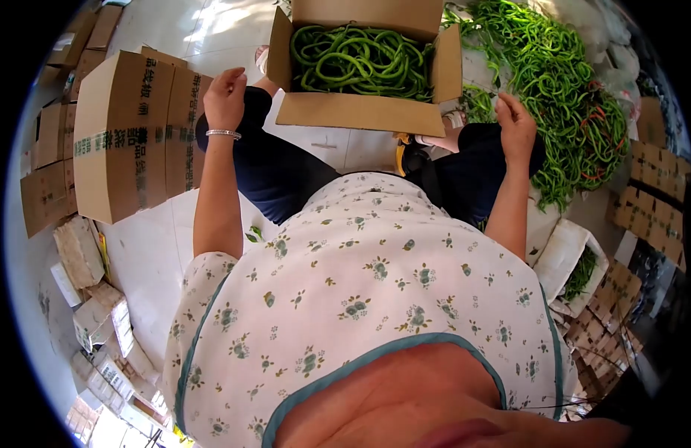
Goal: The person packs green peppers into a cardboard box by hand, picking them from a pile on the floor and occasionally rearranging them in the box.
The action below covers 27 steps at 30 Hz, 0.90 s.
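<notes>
Between my knees stands an open cardboard box (pixel 360 112) filled with long, curled green chili peppers (pixel 360 61). My left hand (pixel 224 101), a bracelet on its wrist, is held above my left knee, left of the box. Its fingers are loosely bent, and nothing shows in them. Over my right knee is my right hand (pixel 515 127), thumb and fingers slightly apart, near the box's right flap. Beyond that hand a large heap of green chili peppers (pixel 554 82) spreads over the floor, with a few red ones among them.
A printed cardboard box (pixel 129 138) stands close on my left, with more cartons (pixel 47 198) behind it. At lower right a white foam box (pixel 565 257) holds some green peppers. Flattened printed cartons (pixel 659 179) lie along the right side. Pale floor tiles (pixel 218 45) show at the upper left.
</notes>
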Each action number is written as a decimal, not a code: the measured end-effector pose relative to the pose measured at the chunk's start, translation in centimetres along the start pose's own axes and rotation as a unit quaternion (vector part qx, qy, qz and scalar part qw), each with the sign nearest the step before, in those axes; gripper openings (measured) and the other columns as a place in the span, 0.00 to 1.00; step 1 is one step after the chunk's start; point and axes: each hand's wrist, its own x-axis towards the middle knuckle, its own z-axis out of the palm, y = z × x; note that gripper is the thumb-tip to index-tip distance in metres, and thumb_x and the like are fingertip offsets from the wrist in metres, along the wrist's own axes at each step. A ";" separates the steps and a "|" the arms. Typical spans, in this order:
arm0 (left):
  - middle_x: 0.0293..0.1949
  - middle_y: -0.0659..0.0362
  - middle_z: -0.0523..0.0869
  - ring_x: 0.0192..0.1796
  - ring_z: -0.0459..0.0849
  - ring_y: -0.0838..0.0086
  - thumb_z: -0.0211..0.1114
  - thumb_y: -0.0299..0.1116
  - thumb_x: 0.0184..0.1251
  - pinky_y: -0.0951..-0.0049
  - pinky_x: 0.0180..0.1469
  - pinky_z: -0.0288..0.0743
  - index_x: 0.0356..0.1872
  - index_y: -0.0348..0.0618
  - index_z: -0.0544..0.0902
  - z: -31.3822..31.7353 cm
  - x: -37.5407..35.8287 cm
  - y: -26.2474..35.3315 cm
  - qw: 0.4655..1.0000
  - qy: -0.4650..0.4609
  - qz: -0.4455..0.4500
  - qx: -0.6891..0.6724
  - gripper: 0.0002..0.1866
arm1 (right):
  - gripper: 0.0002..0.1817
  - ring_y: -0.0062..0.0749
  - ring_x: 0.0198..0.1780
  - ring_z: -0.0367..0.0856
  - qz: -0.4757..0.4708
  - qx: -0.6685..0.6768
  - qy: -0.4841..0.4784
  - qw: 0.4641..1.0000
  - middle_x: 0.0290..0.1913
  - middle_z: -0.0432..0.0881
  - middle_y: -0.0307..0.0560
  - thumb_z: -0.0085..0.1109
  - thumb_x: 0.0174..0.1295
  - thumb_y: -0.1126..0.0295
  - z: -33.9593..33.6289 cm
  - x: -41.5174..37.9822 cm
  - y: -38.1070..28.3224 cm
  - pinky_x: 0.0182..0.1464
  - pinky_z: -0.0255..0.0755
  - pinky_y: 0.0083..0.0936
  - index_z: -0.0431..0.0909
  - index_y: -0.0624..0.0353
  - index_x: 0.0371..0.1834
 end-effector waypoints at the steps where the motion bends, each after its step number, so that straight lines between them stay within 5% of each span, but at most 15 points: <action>1: 0.31 0.59 0.85 0.34 0.82 0.76 0.63 0.37 0.61 0.76 0.40 0.74 0.41 0.44 0.84 0.2 0.3 0.0 1.000 -0.009 -0.013 0.008 0.11 | 0.15 0.22 0.37 0.79 0.005 -0.007 -0.014 1.000 0.34 0.83 0.42 0.58 0.61 0.63 0.4 0.0 0.1 0.41 0.71 0.19 0.80 0.61 0.47; 12: 0.31 0.56 0.84 0.34 0.82 0.70 0.63 0.39 0.59 0.72 0.40 0.75 0.37 0.44 0.85 0.9 2.9 -1.0 0.995 -0.006 -0.102 0.011 0.11 | 0.20 0.33 0.44 0.81 -0.017 -0.053 -0.014 0.998 0.44 0.82 0.50 0.59 0.60 0.60 2.0 0.3 1.5 0.45 0.73 0.26 0.77 0.62 0.50; 18: 0.38 0.58 0.84 0.37 0.81 0.75 0.63 0.34 0.62 0.74 0.41 0.75 0.47 0.39 0.81 3.5 3.3 3.6 0.989 0.091 0.053 -0.102 0.14 | 0.26 0.34 0.46 0.80 0.016 -0.018 -0.056 0.998 0.50 0.79 0.53 0.59 0.61 0.58 3.3 1.1 0.6 0.47 0.73 0.29 0.71 0.63 0.58; 20: 0.47 0.50 0.80 0.46 0.81 0.64 0.65 0.35 0.58 0.70 0.46 0.76 0.51 0.39 0.76 6.0 3.6 4.8 0.989 0.002 0.027 -0.148 0.20 | 0.27 0.33 0.47 0.80 -0.013 -0.025 -0.070 0.997 0.51 0.78 0.53 0.58 0.61 0.58 4.5 1.8 1.7 0.48 0.72 0.29 0.70 0.63 0.59; 23: 0.63 0.41 0.65 0.64 0.63 0.49 0.68 0.48 0.52 0.60 0.65 0.58 0.61 0.42 0.67 11.3 5.4 3.6 0.987 -0.055 0.150 0.012 0.36 | 0.28 0.33 0.48 0.79 0.001 -0.008 -0.086 0.996 0.52 0.78 0.53 0.58 0.60 0.59 5.6 1.7 -0.1 0.49 0.72 0.29 0.68 0.63 0.60; 27: 0.72 0.44 0.41 0.71 0.41 0.42 0.68 0.59 0.46 0.50 0.67 0.51 0.70 0.59 0.50 15.8 5.5 4.4 0.959 -0.204 0.025 0.195 0.51 | 0.23 0.37 0.48 0.79 -0.039 -0.044 -0.130 0.990 0.51 0.79 0.51 0.57 0.61 0.64 6.5 1.8 -0.6 0.47 0.73 0.29 0.71 0.62 0.58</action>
